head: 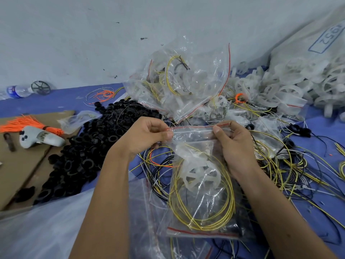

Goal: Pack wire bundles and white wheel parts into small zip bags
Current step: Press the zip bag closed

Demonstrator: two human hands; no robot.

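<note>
While left hand (149, 135) and right hand (231, 141) each pinch-grip the zip bag (201, 184) seal, white wheel part (199, 174) and yellow wire bundle (203, 208) sit inside; filled bags (184, 79) at 12 o'clock.

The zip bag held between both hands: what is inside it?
The zip bag holds a white wheel part and looped yellow wires. A dark wire or part seems to lie there too; crinkled plastic hides what it is.
</note>
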